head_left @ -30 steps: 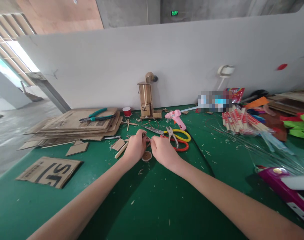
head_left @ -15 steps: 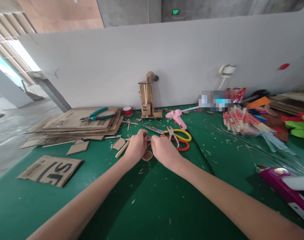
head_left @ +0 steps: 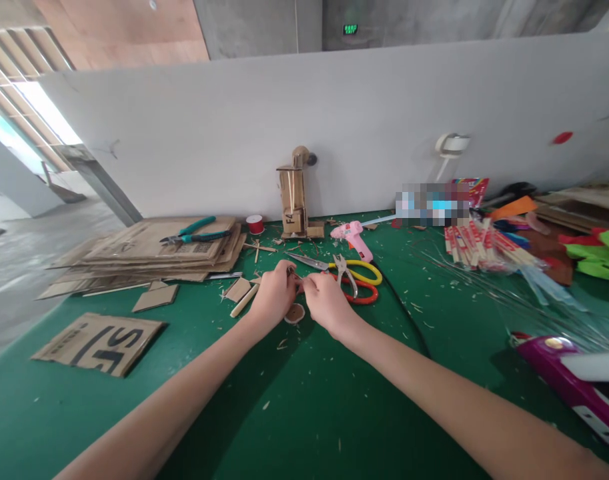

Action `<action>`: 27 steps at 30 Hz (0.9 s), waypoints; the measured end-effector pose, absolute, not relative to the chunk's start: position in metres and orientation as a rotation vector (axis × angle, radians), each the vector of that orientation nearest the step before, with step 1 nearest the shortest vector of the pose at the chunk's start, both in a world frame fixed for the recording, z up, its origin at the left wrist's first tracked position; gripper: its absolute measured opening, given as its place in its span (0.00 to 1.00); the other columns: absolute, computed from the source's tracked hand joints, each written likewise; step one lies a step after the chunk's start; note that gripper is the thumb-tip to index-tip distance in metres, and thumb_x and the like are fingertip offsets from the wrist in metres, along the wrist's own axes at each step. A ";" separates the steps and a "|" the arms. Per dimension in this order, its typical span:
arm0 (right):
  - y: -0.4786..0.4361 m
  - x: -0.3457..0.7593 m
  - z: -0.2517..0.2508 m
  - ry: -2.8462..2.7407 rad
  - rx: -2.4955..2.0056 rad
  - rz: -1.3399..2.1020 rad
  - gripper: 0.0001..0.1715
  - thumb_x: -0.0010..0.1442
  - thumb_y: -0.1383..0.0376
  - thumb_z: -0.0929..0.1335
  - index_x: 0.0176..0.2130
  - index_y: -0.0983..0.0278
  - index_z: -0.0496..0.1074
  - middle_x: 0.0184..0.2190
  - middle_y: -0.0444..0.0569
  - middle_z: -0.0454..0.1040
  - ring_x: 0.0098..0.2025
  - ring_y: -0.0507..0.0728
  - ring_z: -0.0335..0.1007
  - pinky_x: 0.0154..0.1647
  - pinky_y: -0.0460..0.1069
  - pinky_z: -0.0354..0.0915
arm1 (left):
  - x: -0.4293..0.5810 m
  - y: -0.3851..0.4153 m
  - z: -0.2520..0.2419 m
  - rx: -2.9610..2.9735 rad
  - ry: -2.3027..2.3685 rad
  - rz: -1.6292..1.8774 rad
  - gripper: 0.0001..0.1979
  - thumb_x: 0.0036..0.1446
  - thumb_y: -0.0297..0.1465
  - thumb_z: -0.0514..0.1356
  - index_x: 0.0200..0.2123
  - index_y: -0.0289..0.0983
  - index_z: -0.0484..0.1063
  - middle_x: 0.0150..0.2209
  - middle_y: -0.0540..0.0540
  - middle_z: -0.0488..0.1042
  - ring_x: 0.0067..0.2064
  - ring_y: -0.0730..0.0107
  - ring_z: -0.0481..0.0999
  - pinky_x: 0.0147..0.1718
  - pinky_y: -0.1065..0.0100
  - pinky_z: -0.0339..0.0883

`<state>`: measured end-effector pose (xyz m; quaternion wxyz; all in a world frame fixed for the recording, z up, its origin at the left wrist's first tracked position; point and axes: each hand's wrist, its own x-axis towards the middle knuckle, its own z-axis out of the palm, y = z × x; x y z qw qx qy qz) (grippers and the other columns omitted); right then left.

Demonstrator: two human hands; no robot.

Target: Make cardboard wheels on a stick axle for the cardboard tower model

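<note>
Both my hands are closed and close together above the green table. My left hand (head_left: 274, 293) pinches something small and thin, largely hidden by the fingers. A narrow gap away, my right hand (head_left: 329, 303) is closed at the other end of it; its kind cannot be made out. Just below them lies a small round brown disc (head_left: 295, 313) with a pale rim. Beside my left hand are a wooden stick (head_left: 244, 301) and a small cardboard piece (head_left: 237, 289). Scissors (head_left: 361, 272) with yellow and orange handles lie beyond my right hand, with silver pliers (head_left: 342, 267) over them.
A cardboard model (head_left: 293, 200) stands against the white partition (head_left: 209, 133). Near it are a pink glue gun (head_left: 353, 238) and a red spool (head_left: 255, 225). Teal-handled cutters (head_left: 199, 232) rest on stacked cardboard (head_left: 134, 250). Wrapped sticks (head_left: 477, 247) and a purple device (head_left: 567, 373) lie right.
My right hand has shifted and turned very slightly at the pinched thing. My left hand stays almost in place. The whole view has moved a little.
</note>
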<state>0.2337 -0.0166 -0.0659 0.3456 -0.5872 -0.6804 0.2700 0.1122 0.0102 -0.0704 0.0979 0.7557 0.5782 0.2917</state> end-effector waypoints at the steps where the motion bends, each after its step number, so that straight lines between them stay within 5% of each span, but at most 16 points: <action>1: -0.016 0.232 -0.066 -1.703 -1.516 0.793 0.17 0.62 0.72 0.54 0.24 0.62 0.59 0.15 0.40 0.57 0.18 0.50 0.57 0.19 0.44 0.53 | 0.113 0.010 -0.070 2.231 1.715 0.862 0.13 0.58 0.24 0.50 0.45 0.34 0.69 0.31 0.43 0.78 0.34 0.61 0.78 0.34 0.66 0.67; 4: -0.015 0.229 -0.062 -1.570 -1.464 1.046 0.17 0.60 0.74 0.52 0.23 0.59 0.52 0.13 0.33 0.42 0.13 0.48 0.44 0.15 0.42 0.50 | 0.114 0.008 -0.070 2.215 1.710 0.865 0.14 0.57 0.24 0.50 0.45 0.35 0.69 0.31 0.43 0.78 0.34 0.61 0.78 0.35 0.66 0.67; 8: -0.016 0.233 -0.053 -1.502 -1.387 1.222 0.16 0.59 0.75 0.53 0.23 0.60 0.53 0.14 0.32 0.40 0.14 0.47 0.39 0.14 0.42 0.50 | 0.111 0.012 -0.068 2.180 1.659 0.894 0.13 0.57 0.24 0.51 0.43 0.36 0.70 0.33 0.43 0.78 0.37 0.60 0.78 0.37 0.65 0.68; 13: -0.017 0.243 -0.041 -1.546 -1.373 1.108 0.13 0.63 0.69 0.55 0.29 0.63 0.62 0.15 0.36 0.53 0.16 0.49 0.52 0.18 0.44 0.52 | 0.090 0.032 -0.063 2.032 1.543 0.962 0.12 0.57 0.24 0.51 0.43 0.36 0.67 0.36 0.43 0.78 0.37 0.65 0.80 0.34 0.68 0.71; 18: -0.017 0.252 -0.046 -2.016 -1.488 0.428 0.14 0.65 0.68 0.56 0.38 0.68 0.68 0.29 0.52 0.72 0.30 0.55 0.68 0.27 0.48 0.57 | 0.078 0.042 -0.053 1.812 1.398 1.020 0.11 0.59 0.24 0.51 0.46 0.35 0.60 0.35 0.43 0.78 0.36 0.67 0.80 0.34 0.67 0.74; 23: -0.021 0.251 -0.059 -2.285 -1.541 0.161 0.21 0.61 0.73 0.57 0.54 0.70 0.63 0.41 0.61 0.74 0.42 0.65 0.70 0.30 0.52 0.62 | 0.083 0.032 -0.033 1.545 1.206 1.044 0.07 0.59 0.23 0.55 0.38 0.36 0.57 0.34 0.43 0.78 0.36 0.67 0.80 0.38 0.63 0.75; 27: -0.015 0.254 -0.052 -2.139 -1.359 0.234 0.21 0.64 0.62 0.60 0.54 0.68 0.63 0.47 0.59 0.70 0.50 0.64 0.64 0.42 0.56 0.65 | 0.087 0.022 -0.019 1.553 1.172 0.955 0.07 0.58 0.25 0.57 0.35 0.36 0.59 0.33 0.45 0.78 0.35 0.66 0.80 0.38 0.62 0.75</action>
